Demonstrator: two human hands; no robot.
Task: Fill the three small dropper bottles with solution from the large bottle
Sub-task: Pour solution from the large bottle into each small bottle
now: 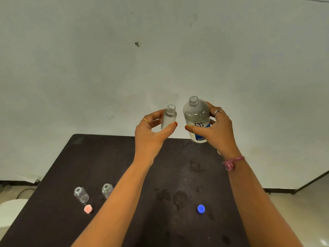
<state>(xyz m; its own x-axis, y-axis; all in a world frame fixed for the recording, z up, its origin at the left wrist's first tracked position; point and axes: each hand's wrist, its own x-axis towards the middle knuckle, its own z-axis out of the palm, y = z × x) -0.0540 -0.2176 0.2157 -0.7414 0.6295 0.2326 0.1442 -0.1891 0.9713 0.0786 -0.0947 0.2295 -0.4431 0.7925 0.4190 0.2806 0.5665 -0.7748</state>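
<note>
Nearest the camera, low in the frame, the dark bench [124, 229] carries a blue cap [201, 208] at lower right and a pink cap [88, 209] at lower left. Just above the pink cap stands an uncapped clear dropper bottle [81, 194]; a second uncapped dropper bottle [107, 190] stands to its right, partly behind the left forearm. Whether either holds liquid cannot be told. Damp-looking patches mark the bench at centre.

Farther off, at mid-frame, both hands are raised above the far edge of the bench. The left hand [151, 132] holds the third dropper bottle [169, 118], thumb at the front and fingers curled round the back, mouth open and pointing up, its long axis close to upright with a slight tilt. The right hand [215, 129] grips the large bottle [196, 120] round its lower body, thumb across the label; this bottle is also uncapped, neck up, tilted slightly (the blue cap presumably belongs to it).

The governing relation: the large bottle lies immediately right of the small one in the frame, close but not touching, its mouth somewhat higher. In my judgement, pouring requires tipping the large bottle leftward so its mouth comes over the small opening. The narrow target makes spillage a plain risk.
</note>
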